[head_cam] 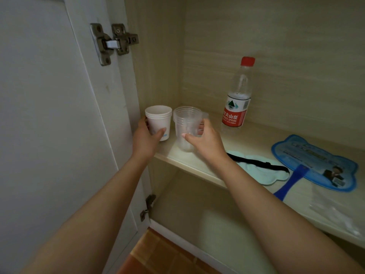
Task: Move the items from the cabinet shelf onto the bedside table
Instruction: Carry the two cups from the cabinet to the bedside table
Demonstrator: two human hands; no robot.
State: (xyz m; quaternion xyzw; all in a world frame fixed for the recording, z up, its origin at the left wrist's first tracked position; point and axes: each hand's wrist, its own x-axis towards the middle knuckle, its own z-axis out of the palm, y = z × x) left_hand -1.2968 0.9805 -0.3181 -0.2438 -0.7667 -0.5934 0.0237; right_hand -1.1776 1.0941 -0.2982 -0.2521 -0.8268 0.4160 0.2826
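Both arms reach into the open cabinet, each of the hands closed round a stack of cups at the left end of the shelf. The left hand grips the stack of white paper cups, thumb across the front where a bit of pale blue print shows, too small to read. The right hand holds the stack of clear plastic cups just beside it, thumb on the near wall and fingers curled round the far side. The two stacks stand upright, close together but not touching, and whether they rest on the shelf or are just off it I cannot tell.

Behind and to the right stands a water bottle with a red cap, upright against the back wall. Its red and white label carries a green mountain mark, Chinese characters and the words "NONGFU SPRING".

Further right on the shelf lies a pale blue sleep mask with a black strap across it, and beside that a blue cat-shaped hand fan, flat, handle pointing toward the shelf edge. Its printed text is blurred. A clear plastic bag lies near the right end. The white cabinet door hangs open on the left.
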